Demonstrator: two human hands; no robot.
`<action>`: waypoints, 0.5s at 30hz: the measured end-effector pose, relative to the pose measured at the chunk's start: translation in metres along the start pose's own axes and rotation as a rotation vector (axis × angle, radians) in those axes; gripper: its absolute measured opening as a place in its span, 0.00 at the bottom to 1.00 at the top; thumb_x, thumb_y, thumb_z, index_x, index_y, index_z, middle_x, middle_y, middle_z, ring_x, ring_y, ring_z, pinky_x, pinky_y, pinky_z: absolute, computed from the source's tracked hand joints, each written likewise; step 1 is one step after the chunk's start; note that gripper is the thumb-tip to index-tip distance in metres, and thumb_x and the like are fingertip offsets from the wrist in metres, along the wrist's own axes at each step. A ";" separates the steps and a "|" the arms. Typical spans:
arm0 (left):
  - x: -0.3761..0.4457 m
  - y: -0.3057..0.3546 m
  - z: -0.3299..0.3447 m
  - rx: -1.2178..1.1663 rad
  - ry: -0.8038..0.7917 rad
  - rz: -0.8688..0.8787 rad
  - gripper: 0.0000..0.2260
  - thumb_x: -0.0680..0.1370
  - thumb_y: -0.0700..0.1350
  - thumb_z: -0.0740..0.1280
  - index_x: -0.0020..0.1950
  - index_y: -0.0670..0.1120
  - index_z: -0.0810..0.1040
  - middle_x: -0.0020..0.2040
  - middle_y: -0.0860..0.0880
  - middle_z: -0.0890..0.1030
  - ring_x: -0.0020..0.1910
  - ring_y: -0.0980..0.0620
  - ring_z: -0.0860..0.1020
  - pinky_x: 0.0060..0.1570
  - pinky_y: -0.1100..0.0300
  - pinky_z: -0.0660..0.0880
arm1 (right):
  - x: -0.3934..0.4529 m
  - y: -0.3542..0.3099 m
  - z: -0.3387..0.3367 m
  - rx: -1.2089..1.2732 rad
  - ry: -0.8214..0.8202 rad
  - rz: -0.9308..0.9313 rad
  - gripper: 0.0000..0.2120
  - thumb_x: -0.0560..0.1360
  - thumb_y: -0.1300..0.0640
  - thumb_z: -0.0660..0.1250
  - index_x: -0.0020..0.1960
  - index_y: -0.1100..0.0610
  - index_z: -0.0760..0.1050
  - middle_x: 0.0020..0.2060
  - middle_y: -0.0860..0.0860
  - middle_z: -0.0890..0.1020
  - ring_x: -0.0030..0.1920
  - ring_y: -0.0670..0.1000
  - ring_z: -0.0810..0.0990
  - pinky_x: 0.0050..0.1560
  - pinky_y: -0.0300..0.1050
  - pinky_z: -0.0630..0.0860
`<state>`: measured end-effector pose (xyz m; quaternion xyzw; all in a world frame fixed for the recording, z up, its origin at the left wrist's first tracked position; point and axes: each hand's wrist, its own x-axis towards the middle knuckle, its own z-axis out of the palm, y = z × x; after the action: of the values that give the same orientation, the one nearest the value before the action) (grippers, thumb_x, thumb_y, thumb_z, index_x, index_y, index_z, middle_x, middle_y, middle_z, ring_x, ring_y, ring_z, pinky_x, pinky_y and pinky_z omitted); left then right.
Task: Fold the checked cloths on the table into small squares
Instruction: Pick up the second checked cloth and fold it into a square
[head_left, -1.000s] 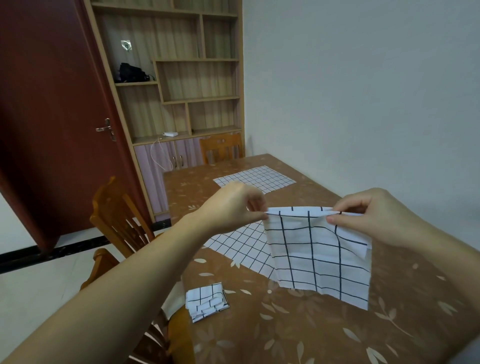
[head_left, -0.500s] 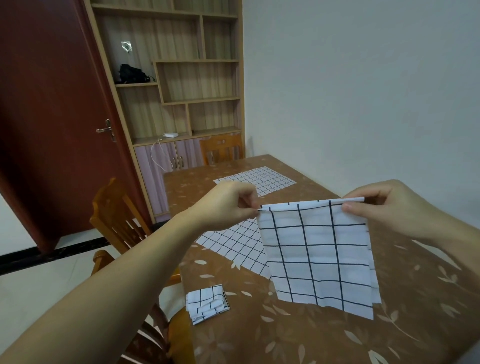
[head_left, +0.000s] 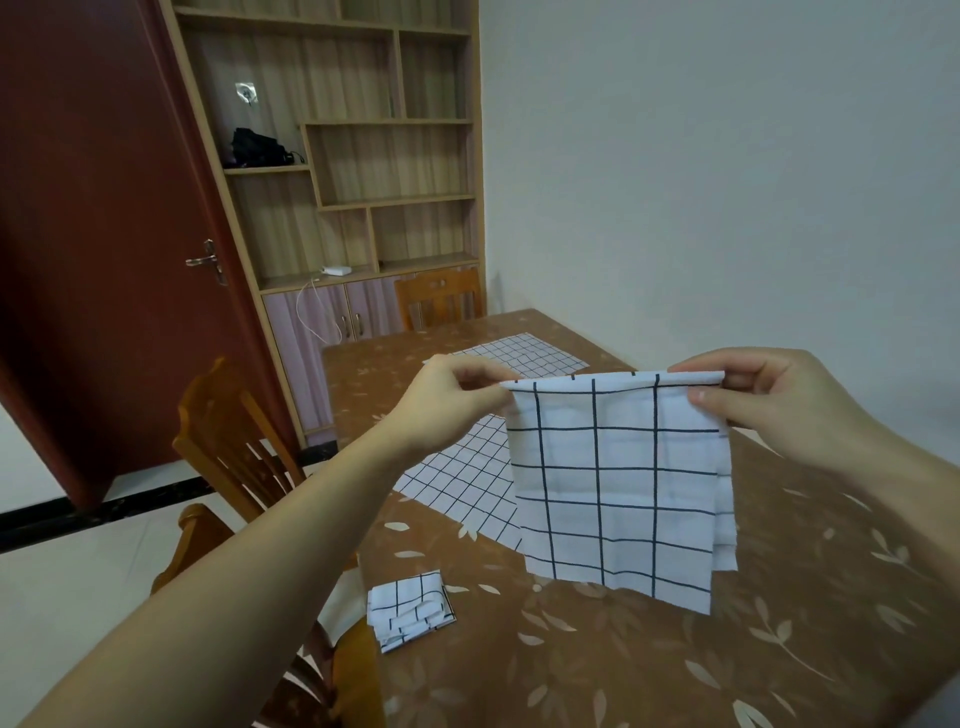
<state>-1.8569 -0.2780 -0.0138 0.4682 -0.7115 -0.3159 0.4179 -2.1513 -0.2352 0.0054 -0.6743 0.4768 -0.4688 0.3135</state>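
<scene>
Mid-frame above the brown table (head_left: 597, 654), the half-folded checked cloth (head_left: 618, 483) hangs, its top corners pinched by left hand (head_left: 452, 400) and right hand (head_left: 774, 400). Keep that edge taut, align the layers, then lower flat.

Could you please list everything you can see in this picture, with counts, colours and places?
Held cloth: one, white with dark checks, hanging above the table.
Flat cloths: two, same check, one under the held cloth, one at the far end.
Folded cloth: one, small, at the near left edge.
Table: one, brown with leaf pattern.
Chairs: two, wooden, one left, one at the far end.
Shelf unit: one, wooden, behind.
Door: one, dark red, left.
Left hand and right hand: fingers pinching the held cloth's top corners.
</scene>
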 end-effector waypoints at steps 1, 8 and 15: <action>-0.001 0.000 0.002 -0.084 0.019 -0.035 0.06 0.77 0.40 0.71 0.51 0.42 0.85 0.45 0.51 0.85 0.38 0.63 0.80 0.39 0.68 0.77 | 0.000 0.000 0.001 0.006 0.004 -0.001 0.13 0.74 0.72 0.66 0.49 0.57 0.82 0.41 0.45 0.87 0.41 0.41 0.84 0.45 0.32 0.79; -0.004 -0.008 0.012 -0.196 0.093 -0.056 0.04 0.77 0.40 0.71 0.44 0.45 0.86 0.39 0.52 0.85 0.34 0.62 0.78 0.37 0.66 0.74 | -0.002 -0.005 0.006 0.024 0.011 -0.002 0.12 0.77 0.68 0.64 0.52 0.54 0.81 0.42 0.44 0.87 0.41 0.42 0.84 0.46 0.34 0.80; -0.005 -0.009 0.013 -0.110 0.122 -0.026 0.05 0.78 0.42 0.71 0.43 0.49 0.85 0.43 0.47 0.86 0.42 0.53 0.82 0.48 0.51 0.80 | -0.005 -0.007 0.009 0.040 0.016 0.023 0.13 0.78 0.68 0.63 0.55 0.55 0.80 0.42 0.44 0.87 0.40 0.42 0.84 0.42 0.32 0.79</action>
<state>-1.8633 -0.2758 -0.0290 0.4722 -0.6600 -0.3309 0.4815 -2.1413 -0.2287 0.0063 -0.6586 0.4775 -0.4801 0.3283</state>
